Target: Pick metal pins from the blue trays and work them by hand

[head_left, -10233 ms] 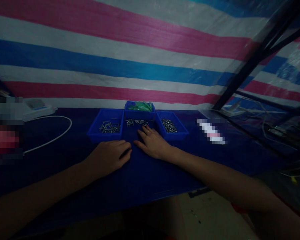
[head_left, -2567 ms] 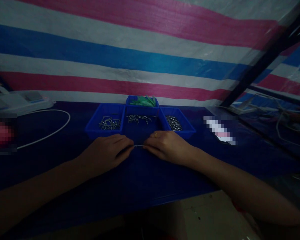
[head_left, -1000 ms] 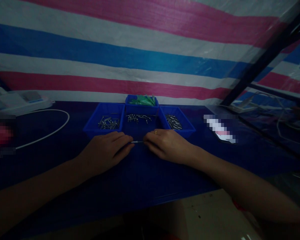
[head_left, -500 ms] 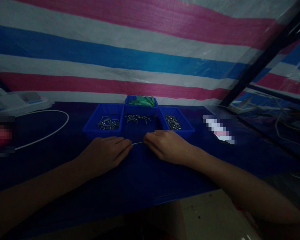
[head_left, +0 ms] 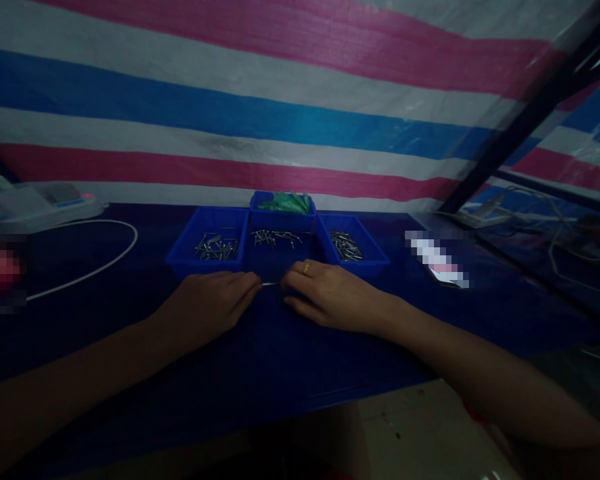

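Observation:
A thin, pale metal pin [head_left: 269,285] sticks out from the fingertips of my left hand [head_left: 220,300], which is closed in a pinch on it. My right hand [head_left: 325,290], with a gold ring on one finger, is just right of the pin's free end. Its thumb is apart from the curled fingers, with nothing visible held between them. Beyond my hands, loose metal pins [head_left: 275,237] lie on the blue table [head_left: 280,360] between two blue bins. Both the left bin [head_left: 180,250] and the right bin [head_left: 377,253] contain many similar metal pins.
A third blue bin [head_left: 283,219] at the back holds green pieces [head_left: 290,202]. A white cable [head_left: 136,237] loops at left near a white device [head_left: 55,203]. A partly pixelated phone-like object [head_left: 440,261] lies at right. Striped sheeting [head_left: 280,120] hangs behind the table.
The right thumb has parted from its fingers, and that hand's fingertips have shifted slightly left. Less of the pin shows between my hands. My left hand has barely moved.

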The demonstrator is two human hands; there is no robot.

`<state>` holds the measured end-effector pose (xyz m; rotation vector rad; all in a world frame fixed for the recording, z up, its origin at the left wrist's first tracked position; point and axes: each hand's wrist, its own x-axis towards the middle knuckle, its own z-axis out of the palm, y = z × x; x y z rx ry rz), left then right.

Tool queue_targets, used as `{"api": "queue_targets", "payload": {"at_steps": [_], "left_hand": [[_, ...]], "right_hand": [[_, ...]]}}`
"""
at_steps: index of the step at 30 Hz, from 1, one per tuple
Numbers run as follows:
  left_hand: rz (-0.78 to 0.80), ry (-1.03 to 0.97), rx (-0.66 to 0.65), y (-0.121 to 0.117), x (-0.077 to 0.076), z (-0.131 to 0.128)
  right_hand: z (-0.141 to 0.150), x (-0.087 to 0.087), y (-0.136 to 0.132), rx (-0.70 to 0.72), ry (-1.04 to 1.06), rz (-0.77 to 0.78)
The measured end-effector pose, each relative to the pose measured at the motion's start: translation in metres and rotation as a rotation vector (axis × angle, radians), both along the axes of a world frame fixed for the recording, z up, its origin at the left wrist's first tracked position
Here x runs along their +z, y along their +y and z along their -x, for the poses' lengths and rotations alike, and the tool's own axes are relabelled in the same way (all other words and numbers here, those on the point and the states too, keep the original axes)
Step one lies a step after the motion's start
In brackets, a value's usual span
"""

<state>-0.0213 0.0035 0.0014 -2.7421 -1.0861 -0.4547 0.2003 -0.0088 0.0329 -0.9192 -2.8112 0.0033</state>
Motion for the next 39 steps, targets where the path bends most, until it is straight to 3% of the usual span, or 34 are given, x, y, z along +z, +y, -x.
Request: {"api": "queue_targets", "payload": {"at_steps": [10,14,18,20,23,27,29,34,39], "left_hand": [[0.021,-0.069,0.102,-0.003,0.002,-0.002],[0.080,-0.219,0.167,-0.004,0.008,-0.002],[0.068,-0.165,0.114,-0.005,0.008,-0.001],[0.060,-0.116,0.095,-0.005,0.005,-0.001],[0.059,-0.057,0.062,-0.004,0.002,0.000],[0.076,-0.001,0.022,-0.003,0.000,0.000],[0.086,0.028,0.027,-0.003,0.001,-0.001],[0.104,0.086,0.038,-0.004,0.002,-0.007],[0.108,0.097,0.033,-0.002,0.001,-0.009]], "right_hand": [[0.002,-0.003,-0.001,0.045,0.026,0.117],[0.003,-0.004,0.002,-0.151,0.348,0.187],[0.004,-0.008,0.011,-0.448,0.831,0.338],[0.005,-0.011,0.014,-0.486,0.928,0.423],[0.005,-0.015,0.015,-0.427,0.774,0.473],[0.007,-0.023,0.013,-0.284,0.325,0.308],[0.010,-0.028,0.015,-0.261,0.205,0.234],[0.016,-0.039,0.028,-0.277,0.136,0.126],[0.017,-0.043,0.033,-0.290,0.144,0.113]]}}
